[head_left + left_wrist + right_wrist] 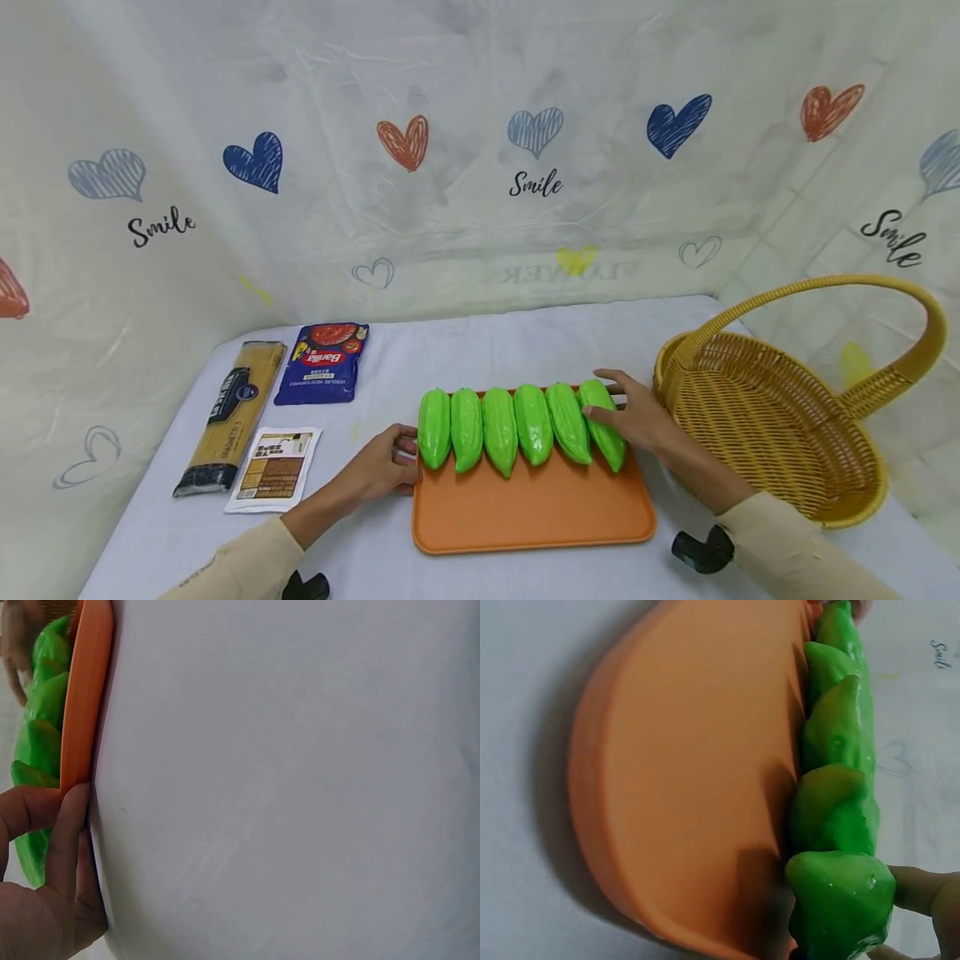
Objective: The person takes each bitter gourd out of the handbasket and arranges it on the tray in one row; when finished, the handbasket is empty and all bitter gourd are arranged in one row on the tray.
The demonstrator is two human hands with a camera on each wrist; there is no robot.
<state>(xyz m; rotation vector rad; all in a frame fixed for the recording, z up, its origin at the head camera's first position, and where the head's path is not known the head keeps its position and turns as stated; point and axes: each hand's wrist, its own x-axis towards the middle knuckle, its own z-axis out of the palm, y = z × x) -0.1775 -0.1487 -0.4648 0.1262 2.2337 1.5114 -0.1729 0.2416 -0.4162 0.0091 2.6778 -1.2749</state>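
Note:
A row of several bright green bitter melons (500, 425) lies side by side along the far half of an orange tray (532, 517). My left hand (384, 465) is at the tray's left side; in the left wrist view its fingertips pinch the tray's rim (84, 697). At the other end of the row, my right hand (636, 412) grips the rightmost bitter melon (602, 429), thumb on the near side and fingers on the far side. In the right wrist view that melon's tip (840, 900) points toward the camera, and the fingers are partly hidden behind it.
A yellow wicker basket (772, 417) with a tall handle stands right of the tray, close to my right forearm. To the left lie a spaghetti pack (234, 417), a blue Barilla pouch (322, 364) and a white-and-brown packet (274, 469). A printed curtain hangs behind the table.

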